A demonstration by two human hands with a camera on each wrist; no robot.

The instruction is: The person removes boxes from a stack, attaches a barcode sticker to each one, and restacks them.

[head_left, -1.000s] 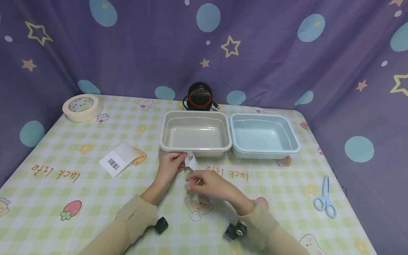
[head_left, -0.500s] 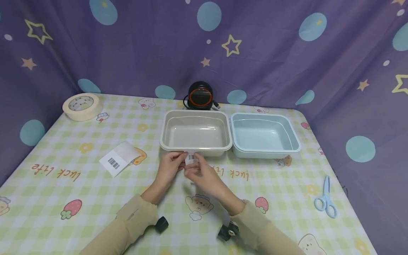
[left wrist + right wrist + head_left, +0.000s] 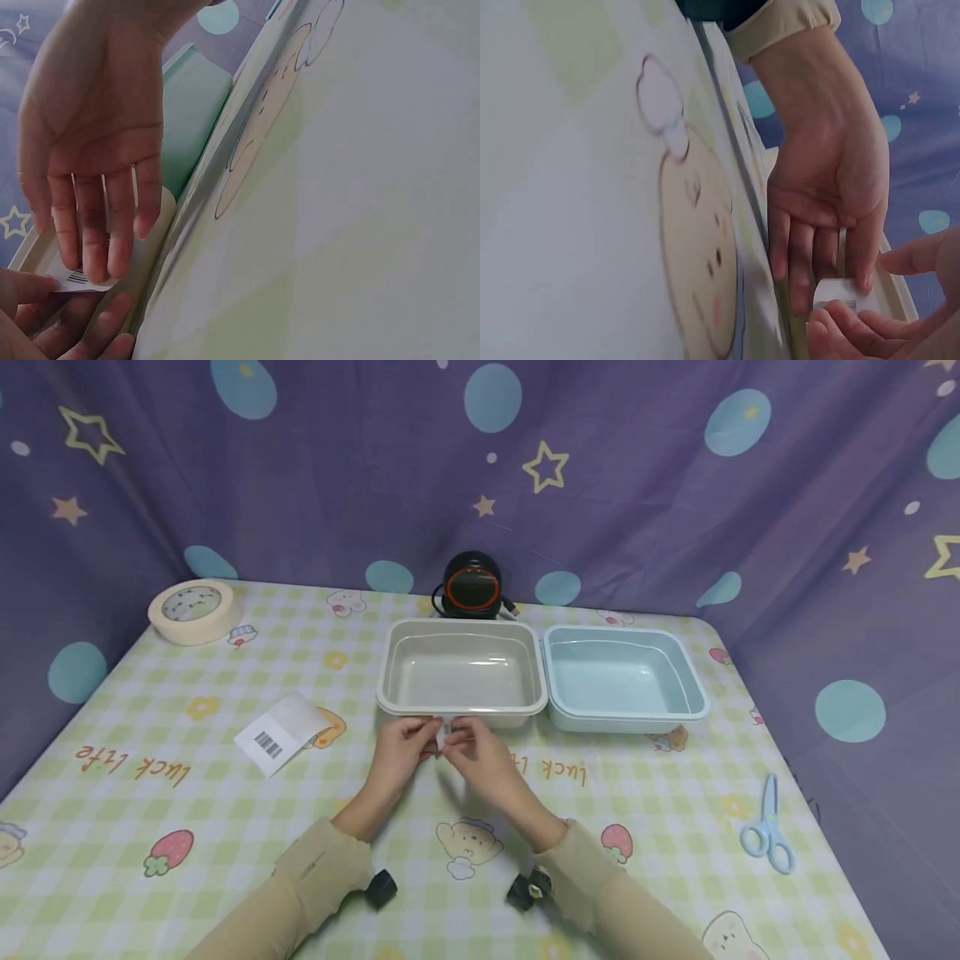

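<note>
Fingers (image 3: pixel 800 259) left and right, white barcode label (image 3: pixel 836 289) between them.

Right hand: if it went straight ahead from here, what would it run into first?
Most likely the white label right at the right hand, then the front of the beige bin behind it; any gap between label and bin is unclear.

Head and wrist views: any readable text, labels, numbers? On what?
"luck life": tablecloth, left side, upside down
"luck": tablecloth, near blue tub, upside down; neighboring print partly behind right hand
Barcode, loose white paper: no readable digits
Barcode, held label: partly covered, no readable digits
No readable brands
</note>
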